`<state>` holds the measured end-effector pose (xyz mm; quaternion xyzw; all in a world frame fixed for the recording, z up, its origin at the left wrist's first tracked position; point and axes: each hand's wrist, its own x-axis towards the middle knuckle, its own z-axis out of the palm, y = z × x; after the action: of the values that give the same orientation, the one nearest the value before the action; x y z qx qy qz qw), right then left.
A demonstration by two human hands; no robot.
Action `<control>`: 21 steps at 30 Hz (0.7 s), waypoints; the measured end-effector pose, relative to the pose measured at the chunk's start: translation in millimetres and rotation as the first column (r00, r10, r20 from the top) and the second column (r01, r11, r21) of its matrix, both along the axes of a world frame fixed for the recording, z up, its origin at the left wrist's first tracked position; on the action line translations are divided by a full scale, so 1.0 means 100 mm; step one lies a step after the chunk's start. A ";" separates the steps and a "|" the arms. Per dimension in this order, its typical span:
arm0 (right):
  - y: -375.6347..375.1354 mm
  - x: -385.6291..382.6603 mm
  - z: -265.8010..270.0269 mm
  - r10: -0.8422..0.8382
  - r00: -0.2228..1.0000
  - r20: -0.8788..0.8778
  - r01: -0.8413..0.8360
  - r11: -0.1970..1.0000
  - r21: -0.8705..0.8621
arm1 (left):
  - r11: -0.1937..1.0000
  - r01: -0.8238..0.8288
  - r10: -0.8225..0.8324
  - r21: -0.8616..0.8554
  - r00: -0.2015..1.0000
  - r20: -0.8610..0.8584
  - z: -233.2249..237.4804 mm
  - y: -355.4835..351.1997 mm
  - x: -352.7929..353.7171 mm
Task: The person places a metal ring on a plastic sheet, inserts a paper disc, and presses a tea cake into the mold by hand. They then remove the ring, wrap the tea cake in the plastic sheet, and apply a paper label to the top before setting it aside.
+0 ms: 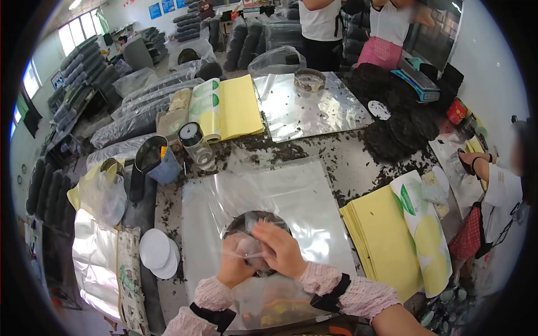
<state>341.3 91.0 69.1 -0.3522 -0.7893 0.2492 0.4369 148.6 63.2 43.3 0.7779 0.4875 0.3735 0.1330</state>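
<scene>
Both hands meet over a dark round ring or tin (231, 229) on a shiny silver sheet (204, 252). My left hand (232, 262) curls around crumpled clear plastic film (248, 245). Against the same film, the fingers of my right hand (283, 252) are pressed together. Between the hands the film bunches up, and they hide much of the ring. Left of the sheet lie white round discs (159, 252). A stack of yellow paper (381, 241) sits to the right, with a green-and-white printed sheet (420, 224) over its edge.
A blue-grey jug (165, 168) and a glass jar with a dark lid (196, 147) stand at the left. Across the table, another silver sheet (314, 115) carries a metal ring (310, 82). Dark leaf-like cakes (392, 134) lie at back right. People stand behind and at right.
</scene>
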 end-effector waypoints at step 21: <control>0.58 0.22 -0.17 0.557 0.803 -0.212 -0.572 0.820 -0.013 | 0.979 -0.200 0.204 -0.044 0.935 0.288 0.05 0.09 0.22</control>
<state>363.2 148.9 51.9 -0.0910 -0.8006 0.4317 0.4055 170.3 72.1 48.5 0.6591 0.5426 0.4923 0.1697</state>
